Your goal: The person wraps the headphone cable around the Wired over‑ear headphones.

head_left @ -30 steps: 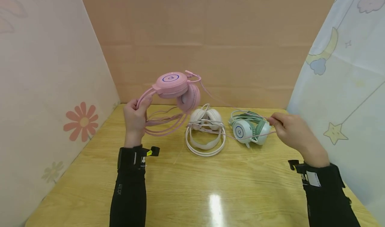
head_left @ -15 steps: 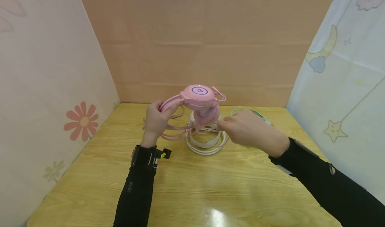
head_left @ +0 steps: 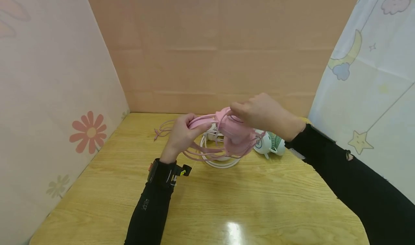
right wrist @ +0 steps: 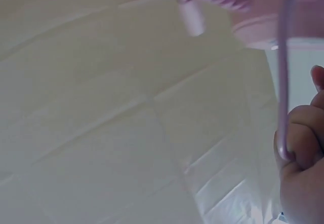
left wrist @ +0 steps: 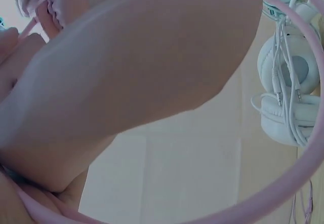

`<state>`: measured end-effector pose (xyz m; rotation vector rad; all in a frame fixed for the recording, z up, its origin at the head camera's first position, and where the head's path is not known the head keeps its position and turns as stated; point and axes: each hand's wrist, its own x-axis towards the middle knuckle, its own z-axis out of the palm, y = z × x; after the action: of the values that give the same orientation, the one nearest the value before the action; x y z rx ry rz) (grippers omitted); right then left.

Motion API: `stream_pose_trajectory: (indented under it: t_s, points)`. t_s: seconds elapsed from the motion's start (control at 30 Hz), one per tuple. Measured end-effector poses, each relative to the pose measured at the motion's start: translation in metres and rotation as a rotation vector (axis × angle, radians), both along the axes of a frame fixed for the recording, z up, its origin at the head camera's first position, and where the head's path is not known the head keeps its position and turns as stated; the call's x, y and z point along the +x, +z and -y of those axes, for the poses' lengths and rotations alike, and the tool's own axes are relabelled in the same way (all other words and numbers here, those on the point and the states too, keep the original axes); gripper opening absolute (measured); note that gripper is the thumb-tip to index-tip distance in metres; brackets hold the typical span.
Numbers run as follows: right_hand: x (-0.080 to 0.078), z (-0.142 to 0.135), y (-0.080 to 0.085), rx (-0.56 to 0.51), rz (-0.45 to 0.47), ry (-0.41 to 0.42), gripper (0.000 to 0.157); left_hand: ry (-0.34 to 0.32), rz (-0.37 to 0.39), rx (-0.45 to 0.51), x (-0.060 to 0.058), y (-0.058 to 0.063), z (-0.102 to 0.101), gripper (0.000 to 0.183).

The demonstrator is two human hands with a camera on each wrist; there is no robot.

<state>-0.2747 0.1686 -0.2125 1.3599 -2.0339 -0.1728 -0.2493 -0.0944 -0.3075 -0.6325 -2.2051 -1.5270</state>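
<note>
Above the table my left hand (head_left: 182, 135) grips the headband of the pink headphones (head_left: 239, 137), whose ear cups hang to the right. My right hand (head_left: 267, 115) is at the upper ear cup and hides part of it. In the right wrist view its curled fingers pinch a thin pink cable (right wrist: 283, 82), which runs up past the ear cup. A short pink microphone boom (right wrist: 192, 19) shows there, blurred. From the headphones more pink cord trails left, its loose coils (head_left: 163, 129) over the table. The left wrist view is mostly filled by my left hand (left wrist: 136, 62).
White headphones (left wrist: 286, 64) with their cable wound round them lie behind the pink pair, partly covered in the head view. To their right are white and green headphones (head_left: 264, 144). A brown backdrop (head_left: 214, 50) and printed side panels enclose the wooden table (head_left: 207, 201).
My left hand has moved right and slightly down with the pink headphones. My right hand has come left from the far right, then up over the ear cup with the cable.
</note>
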Motion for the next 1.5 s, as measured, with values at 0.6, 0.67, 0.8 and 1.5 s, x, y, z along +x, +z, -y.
stream_pose_trajectory:
  t_s: [0.6, 0.67, 0.8, 1.5]
  points:
    - [-0.019, -0.017, 0.014, 0.016, 0.345, -0.180, 0.033, -0.067, -0.024, -0.187, 0.019, 0.014, -0.008, 0.029]
    - [-0.020, -0.012, 0.014, 0.009, 0.388, -0.177, 0.034, -0.084, -0.046, -0.205, 0.019, 0.015, -0.009, 0.029]
    - [-0.028, -0.005, 0.006, -0.004, 0.608, -0.178, 0.042, -0.123, -0.104, -0.213, 0.020, 0.015, -0.012, 0.028]
    - [-0.049, -0.037, -0.015, -0.019, 1.241, -0.486, 0.053, -0.150, -0.262, -0.212, 0.020, 0.015, -0.017, 0.028]
